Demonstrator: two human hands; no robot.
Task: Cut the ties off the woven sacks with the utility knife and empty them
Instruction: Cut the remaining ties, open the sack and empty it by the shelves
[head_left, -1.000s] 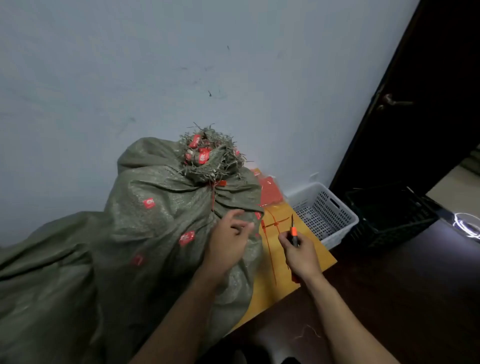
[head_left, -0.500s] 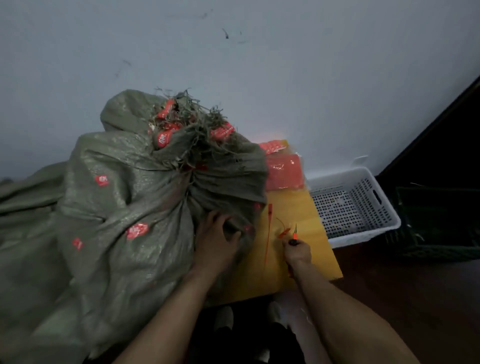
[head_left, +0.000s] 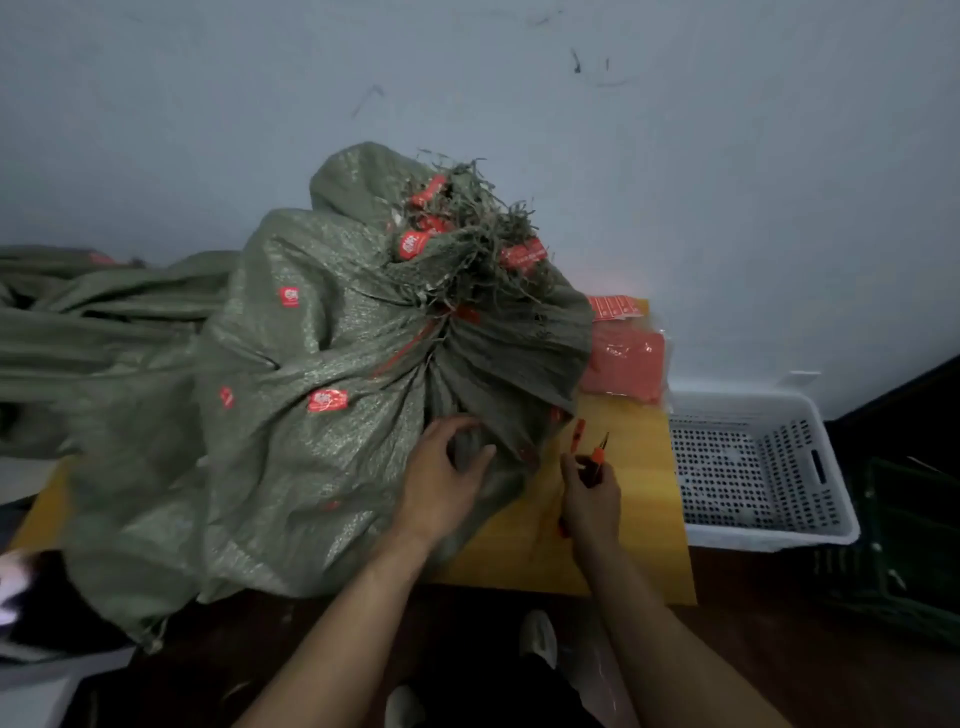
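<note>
Grips a fold of the woven sack with the left hand, fingers curled into cloth; clamps the utility knife in the right hand at its three o'clock, blade up; rests the sack on the yellow table, red tie at twelve o'clock.

Coarse woven plastic sack

This looks like a storeroom or sorting space, not a home. A bare, scuffed pale wall fills 12 o'clock. Bulky green woven sacks with red labels are heaped from 9 to 12 o'clock on a low yellow table. A white perforated plastic crate and a dark crate stand at 3 o'clock on the dark floor.
</note>
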